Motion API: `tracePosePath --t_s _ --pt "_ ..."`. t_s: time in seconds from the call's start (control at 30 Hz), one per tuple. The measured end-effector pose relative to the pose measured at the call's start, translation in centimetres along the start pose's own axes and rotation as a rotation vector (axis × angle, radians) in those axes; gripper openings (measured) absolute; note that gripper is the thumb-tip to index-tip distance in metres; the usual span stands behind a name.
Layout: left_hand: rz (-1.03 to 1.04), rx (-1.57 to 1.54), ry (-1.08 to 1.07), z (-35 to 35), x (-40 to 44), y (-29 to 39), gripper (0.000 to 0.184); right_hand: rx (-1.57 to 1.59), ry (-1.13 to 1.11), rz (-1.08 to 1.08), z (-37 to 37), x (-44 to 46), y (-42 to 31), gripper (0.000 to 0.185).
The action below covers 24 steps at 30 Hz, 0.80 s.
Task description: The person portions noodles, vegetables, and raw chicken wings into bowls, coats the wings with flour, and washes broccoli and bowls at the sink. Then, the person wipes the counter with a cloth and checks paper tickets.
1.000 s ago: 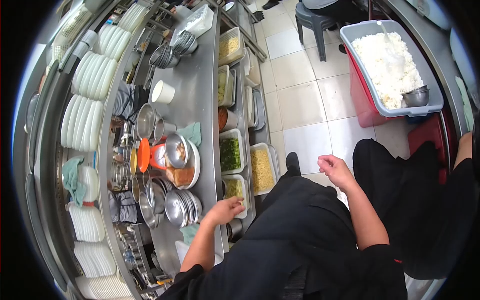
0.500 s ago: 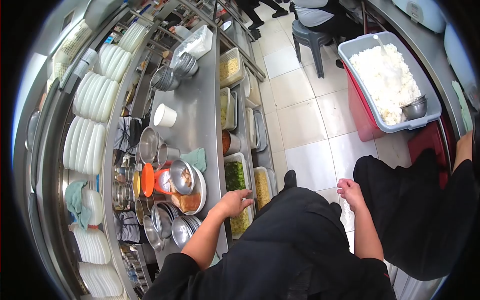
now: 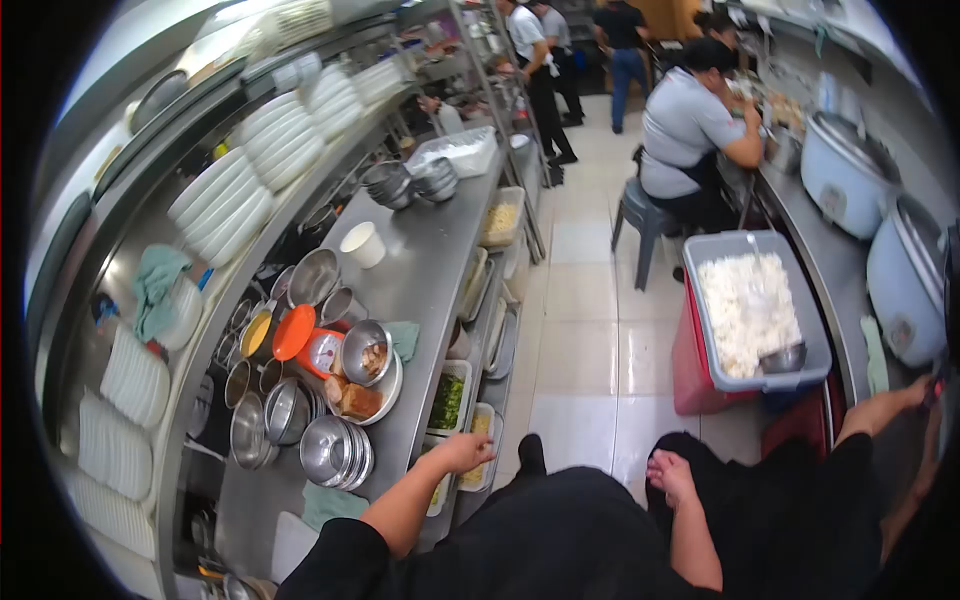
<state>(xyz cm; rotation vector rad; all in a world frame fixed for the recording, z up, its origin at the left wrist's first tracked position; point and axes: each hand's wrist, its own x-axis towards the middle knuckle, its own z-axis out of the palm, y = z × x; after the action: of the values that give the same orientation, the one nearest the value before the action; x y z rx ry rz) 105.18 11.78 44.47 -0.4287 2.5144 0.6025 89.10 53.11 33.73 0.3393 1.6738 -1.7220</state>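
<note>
My left hand (image 3: 465,453) hangs loosely over the edge of the steel counter, its fingers slightly bent and apart with nothing in them. Below it are food tubs on a lower shelf, one with chopped greens (image 3: 451,398) and one with pale yellow shreds (image 3: 480,432). My right hand (image 3: 672,475) is in front of my body over the aisle, open, its fingers loosely curled and holding nothing. To the front right a grey-blue tub (image 3: 818,350) of white rice (image 3: 745,305) stands on a red container (image 3: 697,365), with a metal bowl (image 3: 783,358) in the rice.
The steel counter (image 3: 420,265) carries metal bowls (image 3: 335,450), an orange scale (image 3: 322,350) and a white cup (image 3: 362,244). Plates (image 3: 225,205) line the left shelf. A person sits on a grey stool (image 3: 645,225); another stands close on my right. Rice cookers (image 3: 845,170) line the right.
My view has tilted up and shows more of the aisle and people ahead. My left hand's fingers have drawn in. The co-worker's arm on the right shows more fully.
</note>
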Motion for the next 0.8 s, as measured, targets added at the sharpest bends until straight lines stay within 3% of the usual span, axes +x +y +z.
tracePosePath --t_s 0.17,0.2,0.3,0.37,0.43,0.57,0.7,0.73,0.8 --pt "-0.083 0.050 -0.075 6.9 -1.0 -4.8 0.060 0.001 -0.010 0.094 -0.6 0.8 0.9 0.029" --pt "-0.129 0.001 -0.179 6.1 -2.2 -3.8 0.062 -0.024 -0.013 0.124 -0.4 1.4 1.6 0.030" --pt "-0.138 -0.063 -0.142 9.4 -3.0 -5.9 0.061 -0.127 -0.068 0.237 0.9 2.4 2.3 0.034" --pt "-0.149 -0.084 -0.166 9.9 -3.9 -6.2 0.061 -0.113 -0.167 0.294 1.2 4.7 4.2 0.053" --pt "-0.132 -0.096 -0.238 11.7 -4.0 -7.7 0.062 -0.214 -0.158 0.308 2.5 5.8 4.8 0.041" --pt "-0.142 -0.146 -0.141 13.3 -5.0 -8.6 0.061 -0.332 -0.127 0.296 4.2 6.5 5.4 0.046" --pt "-0.147 -0.160 -0.068 12.7 -4.3 -7.9 0.059 -0.309 -0.240 0.315 6.3 7.8 2.8 0.056" --pt "-0.141 -0.161 -0.057 11.8 -4.3 -7.3 0.058 -0.337 -0.258 0.271 7.2 8.4 1.0 0.035" --pt "-0.122 -0.271 0.055 9.7 -4.4 -5.7 0.057 -0.331 -0.254 0.183 10.4 7.4 -3.7 0.036"
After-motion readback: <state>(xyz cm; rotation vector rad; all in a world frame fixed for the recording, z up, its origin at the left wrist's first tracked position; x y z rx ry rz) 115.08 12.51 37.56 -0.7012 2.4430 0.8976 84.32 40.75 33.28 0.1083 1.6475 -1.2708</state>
